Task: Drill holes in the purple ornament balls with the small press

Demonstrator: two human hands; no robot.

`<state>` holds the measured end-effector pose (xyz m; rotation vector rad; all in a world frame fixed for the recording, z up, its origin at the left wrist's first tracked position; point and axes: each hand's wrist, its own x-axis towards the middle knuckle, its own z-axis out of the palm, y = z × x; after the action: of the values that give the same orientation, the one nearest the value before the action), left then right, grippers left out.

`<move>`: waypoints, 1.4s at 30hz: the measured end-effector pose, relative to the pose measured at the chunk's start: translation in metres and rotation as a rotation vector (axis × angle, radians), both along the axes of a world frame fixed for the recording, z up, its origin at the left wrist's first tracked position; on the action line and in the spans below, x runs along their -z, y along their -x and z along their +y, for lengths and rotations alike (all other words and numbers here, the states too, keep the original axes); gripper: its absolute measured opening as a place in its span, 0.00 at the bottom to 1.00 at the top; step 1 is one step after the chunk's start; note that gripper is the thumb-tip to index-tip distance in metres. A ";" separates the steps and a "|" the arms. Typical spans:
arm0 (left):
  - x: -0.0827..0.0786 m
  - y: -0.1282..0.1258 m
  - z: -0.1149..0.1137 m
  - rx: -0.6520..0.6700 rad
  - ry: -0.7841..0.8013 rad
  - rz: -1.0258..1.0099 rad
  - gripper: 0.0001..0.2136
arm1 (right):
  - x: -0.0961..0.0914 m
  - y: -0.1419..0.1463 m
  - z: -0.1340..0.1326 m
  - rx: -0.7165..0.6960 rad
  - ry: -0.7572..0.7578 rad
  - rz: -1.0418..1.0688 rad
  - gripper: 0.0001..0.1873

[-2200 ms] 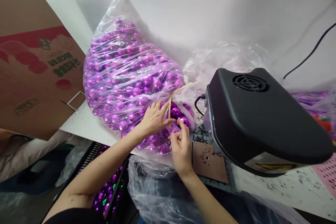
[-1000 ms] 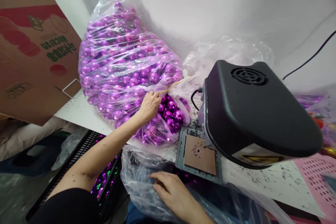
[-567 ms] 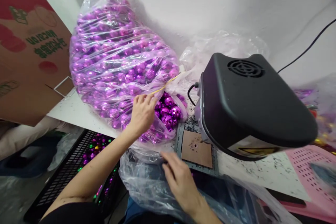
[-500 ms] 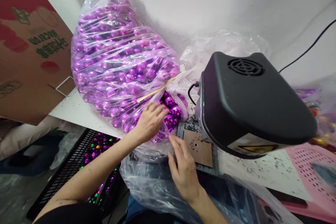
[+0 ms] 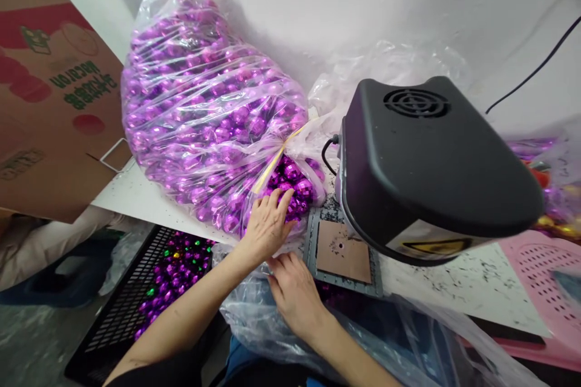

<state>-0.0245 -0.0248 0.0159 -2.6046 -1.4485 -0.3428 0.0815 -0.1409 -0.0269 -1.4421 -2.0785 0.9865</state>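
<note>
A large clear plastic bag [image 5: 200, 103] full of shiny purple disco balls lies on the white table, its gathered neck tied with a yellow strip [image 5: 275, 166]. Loose purple disco balls [image 5: 303, 188] show at its opening. My left hand [image 5: 267, 224] rests over this opening, fingers spread and touching the balls and film. Just below it is my right hand [image 5: 297, 293], fingers stretched out and thumb apart, close to the bag's lower edge; I see nothing in it. Right of both hands is a brown square plate [image 5: 342, 254] with a small hole, on a grey base [image 5: 313, 242].
A black machine housing [image 5: 436, 163] with a vent overhangs the plate. Below the table edge stands a black crate [image 5: 113, 314] of purple and green balls. A cardboard box [image 5: 54, 103] is at left, a pink basket [image 5: 544, 272] at right. Clear plastic film [image 5: 254, 314] drapes over my lap.
My right hand has moved left and down, beside my left wrist. My left hand has shifted slightly right, its fingers more spread over the balls. The view has shifted slightly.
</note>
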 end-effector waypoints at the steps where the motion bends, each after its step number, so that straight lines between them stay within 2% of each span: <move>1: 0.001 -0.005 0.000 -0.009 0.028 -0.031 0.28 | -0.006 -0.009 -0.004 -0.022 0.019 0.006 0.17; 4: -0.001 -0.011 -0.006 -0.017 0.135 -0.283 0.24 | -0.024 -0.040 -0.015 -0.085 0.086 0.027 0.16; 6: -0.005 -0.012 -0.019 0.014 0.300 -0.652 0.23 | -0.033 -0.060 -0.023 -0.095 0.139 0.036 0.17; 7: -0.005 -0.014 -0.027 0.033 0.455 -0.865 0.23 | -0.038 -0.069 -0.026 -0.089 0.161 0.037 0.17; 9: -0.001 -0.021 -0.044 0.059 0.889 -1.258 0.23 | -0.048 -0.086 -0.030 -0.072 0.217 0.052 0.19; 11: 0.010 -0.033 -0.056 0.061 1.291 -1.542 0.22 | -0.058 -0.099 -0.033 -0.075 0.287 0.106 0.21; 13: 0.026 -0.045 -0.062 0.045 1.476 -1.705 0.23 | -0.068 -0.111 -0.035 -0.083 0.351 0.179 0.22; 16: 0.044 -0.058 -0.062 -0.023 1.424 -1.720 0.23 | -0.080 -0.131 -0.041 -0.014 0.361 0.230 0.23; 20: 0.050 -0.063 -0.059 -0.095 1.132 -1.488 0.24 | -0.084 -0.160 -0.050 0.187 0.308 0.262 0.24; 25: 0.049 -0.069 -0.061 -0.004 0.793 -1.143 0.22 | -0.075 -0.184 -0.057 0.313 0.289 0.294 0.24; 31: 0.046 -0.080 -0.064 0.138 0.542 -0.868 0.16 | -0.064 -0.190 -0.056 0.333 0.267 0.286 0.24; 36: 0.049 -0.088 -0.063 0.101 0.498 -0.841 0.18 | -0.070 -0.194 -0.050 0.337 0.202 0.275 0.23; 42: 0.049 -0.093 -0.053 0.086 0.582 -0.843 0.19 | -0.095 -0.211 -0.043 0.596 -0.038 0.260 0.16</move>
<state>0.0681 -0.0779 -0.0330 -3.1644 -1.8792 -1.3418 0.2926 -0.1840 0.0680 -1.6662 -1.3507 0.8231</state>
